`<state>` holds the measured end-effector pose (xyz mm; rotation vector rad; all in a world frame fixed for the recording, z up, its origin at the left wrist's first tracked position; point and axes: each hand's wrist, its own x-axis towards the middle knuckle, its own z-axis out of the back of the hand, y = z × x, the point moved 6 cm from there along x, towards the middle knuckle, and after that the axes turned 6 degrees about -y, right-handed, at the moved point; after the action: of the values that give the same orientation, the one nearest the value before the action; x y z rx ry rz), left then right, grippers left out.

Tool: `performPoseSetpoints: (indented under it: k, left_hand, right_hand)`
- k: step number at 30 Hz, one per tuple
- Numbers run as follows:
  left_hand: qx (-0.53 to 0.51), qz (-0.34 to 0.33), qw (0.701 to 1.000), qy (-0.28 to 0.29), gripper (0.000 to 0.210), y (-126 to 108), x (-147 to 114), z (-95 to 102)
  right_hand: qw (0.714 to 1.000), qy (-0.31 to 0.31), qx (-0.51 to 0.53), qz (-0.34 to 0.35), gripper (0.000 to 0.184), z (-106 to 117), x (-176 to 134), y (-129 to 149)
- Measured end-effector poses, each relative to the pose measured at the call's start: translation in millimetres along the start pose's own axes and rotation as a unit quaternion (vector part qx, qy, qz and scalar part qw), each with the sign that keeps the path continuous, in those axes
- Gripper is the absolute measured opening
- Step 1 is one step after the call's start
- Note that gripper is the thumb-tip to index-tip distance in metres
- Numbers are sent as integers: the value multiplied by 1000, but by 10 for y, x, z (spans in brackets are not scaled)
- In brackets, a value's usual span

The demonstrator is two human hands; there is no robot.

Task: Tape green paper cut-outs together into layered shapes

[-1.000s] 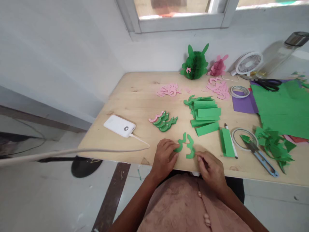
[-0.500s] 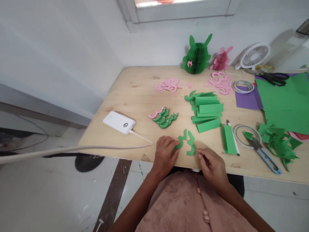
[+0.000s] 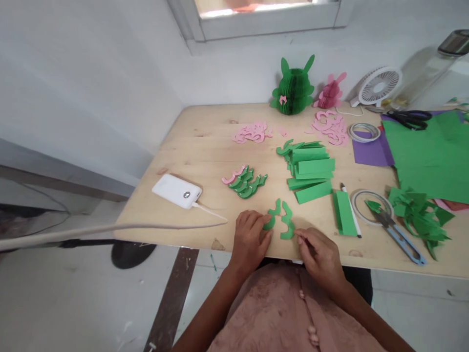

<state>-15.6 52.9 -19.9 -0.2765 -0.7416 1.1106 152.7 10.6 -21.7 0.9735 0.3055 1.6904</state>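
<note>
Two wavy green paper cutouts lie side by side near the table's front edge. My left hand (image 3: 251,237) rests on the table, fingers bent over the left cutout (image 3: 270,223) and holding it down; its lower end is partly covered. The right cutout (image 3: 287,222) lies a small gap away. At its lower right edge, the curled fingers of my right hand (image 3: 318,252) pinch close, the index fingertip touching the paper. Beyond them sits a fanned group of green cutouts (image 3: 247,188) with a pink cutout (image 3: 232,176) at its left side.
Green paper strips (image 3: 313,168) lie beyond my right hand, with a folded strip (image 3: 344,212), a pen (image 3: 353,215), tape roll (image 3: 354,208), blue-handled scissors (image 3: 403,242) and green scraps (image 3: 417,215) to the right. A white power bank (image 3: 177,190) with cable lies left. Paper rabbits (image 3: 293,93) stand behind.
The view has shifted slightly, so the table appears a little further left and lower. My hands and the two green cutouts keep nearly the same places on the table.
</note>
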Motion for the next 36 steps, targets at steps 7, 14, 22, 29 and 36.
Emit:
performPoseSetpoints:
  k: [7, 14, 22, 29, 36]
  left_hand:
    - [75, -18, 996, 53, 23, -99, 49, -60]
    - [126, -6, 989, 73, 18, -142, 96, -96]
    - [121, -8, 992, 45, 15, -142, 101, -104]
    - [113, -10, 993, 35, 17, -141, 117, -102]
    - [70, 0, 997, 27, 16, -118, 106, -60]
  right_hand:
    - [1000, -1, -7, 2, 19, 6, -8, 7]
    - [1000, -12, -4, 4, 17, 89, 131, 74]
    - [998, 7, 37, -52, 19, 20, 112, 69]
    - [995, -16, 54, -79, 19, 140, 82, 93]
    - [987, -102, -34, -116, 16, 699, 57, -49]
